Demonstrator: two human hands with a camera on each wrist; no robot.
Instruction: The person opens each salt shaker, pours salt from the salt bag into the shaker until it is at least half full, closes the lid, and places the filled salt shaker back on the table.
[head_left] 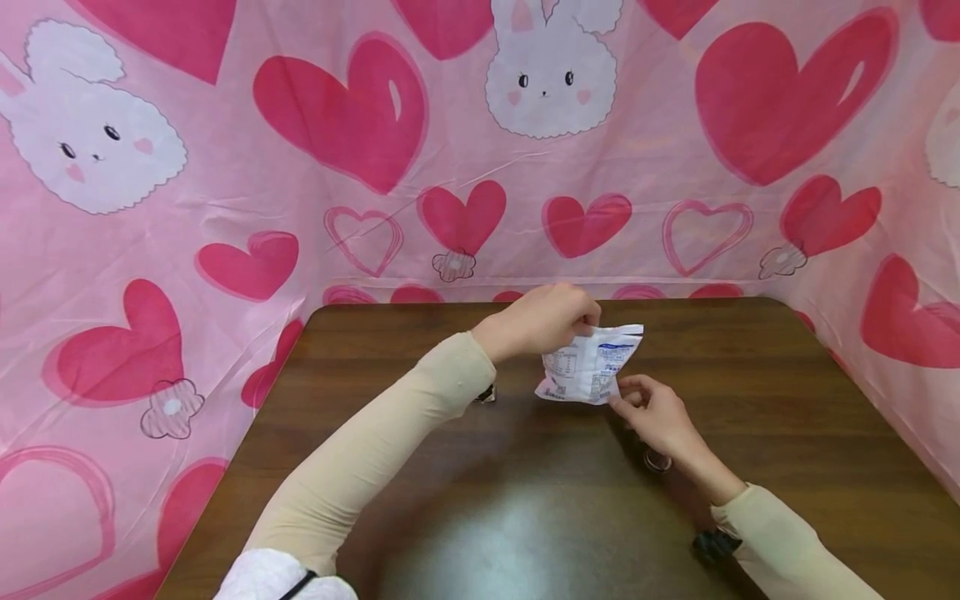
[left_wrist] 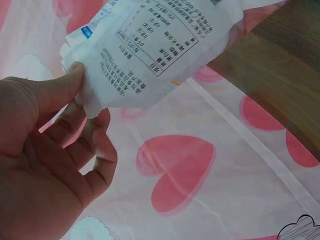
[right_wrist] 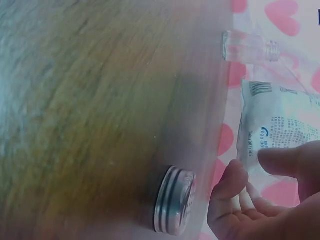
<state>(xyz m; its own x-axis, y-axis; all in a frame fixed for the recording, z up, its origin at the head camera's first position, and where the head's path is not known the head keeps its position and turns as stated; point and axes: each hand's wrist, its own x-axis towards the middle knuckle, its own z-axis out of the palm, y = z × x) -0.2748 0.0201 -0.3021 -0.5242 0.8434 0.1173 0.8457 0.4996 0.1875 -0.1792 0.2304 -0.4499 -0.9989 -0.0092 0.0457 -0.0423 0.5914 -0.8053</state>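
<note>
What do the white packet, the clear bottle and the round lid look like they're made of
The white packet looks like satin plastic film, from its creases and zigzag edge. The clear bottle seems to be glossy glass, possibly plastic, being see-through with bright highlights. The round lid looks like shiny metal, from its silvery, ridged side.

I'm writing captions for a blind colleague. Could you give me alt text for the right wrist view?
A right hand pinches the edge of a white printed packet between thumb and fingers. A ridged silver lid and a clear bottle stand on the wooden table, with pink cloth patterned with hearts behind.
</note>
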